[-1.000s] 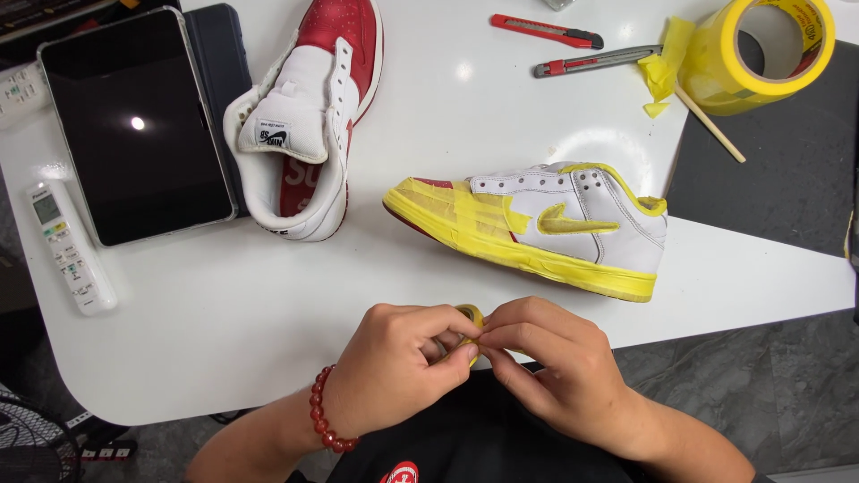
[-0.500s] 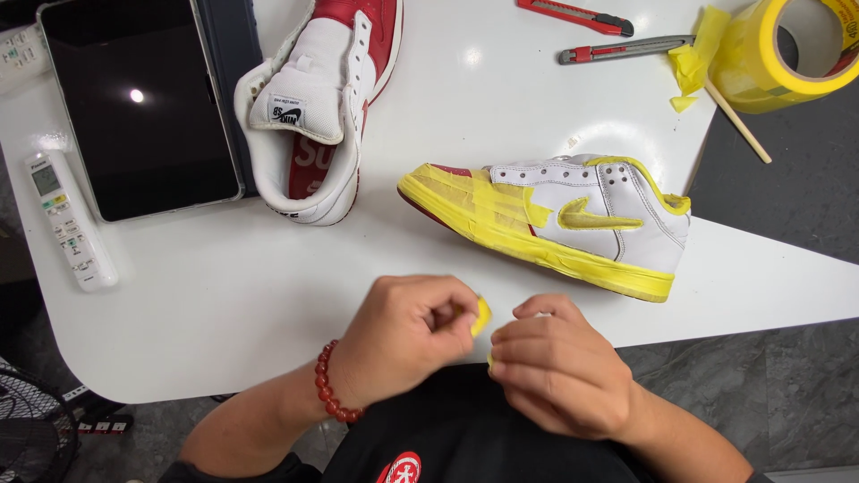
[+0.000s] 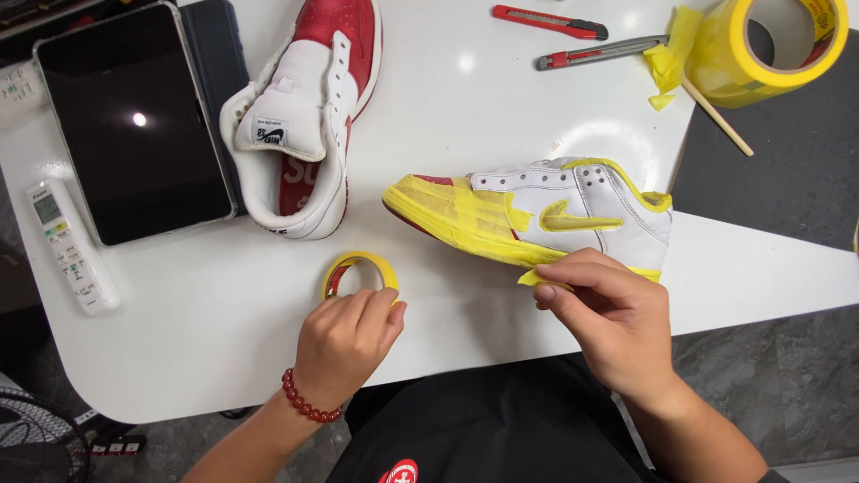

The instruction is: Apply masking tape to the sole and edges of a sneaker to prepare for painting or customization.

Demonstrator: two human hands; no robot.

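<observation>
A white sneaker (image 3: pixel 573 210) lies on its side on the white table (image 3: pixel 179 331), its toe and sole masked in yellow tape. My right hand (image 3: pixel 608 317) pinches a short strip of yellow tape (image 3: pixel 535 278) just below the sneaker's sole. My left hand (image 3: pixel 344 344), with a red bead bracelet at the wrist, rests on a small roll of yellow tape (image 3: pixel 360 268) that sits on the table. A red and white sneaker (image 3: pixel 304 116) lies further back, to the left.
A dark tablet (image 3: pixel 130 121) and a white remote control (image 3: pixel 70 246) lie at the left. At the back are two red utility knives (image 3: pixel 550 22), a large yellow tape roll (image 3: pixel 774 49), a wooden stick (image 3: pixel 718 116) and a dark mat (image 3: pixel 778 170).
My hands were together at the table edge, working the small tape roll. They have parted: the left set the roll on the table, the right carried a torn strip up to the sneaker.
</observation>
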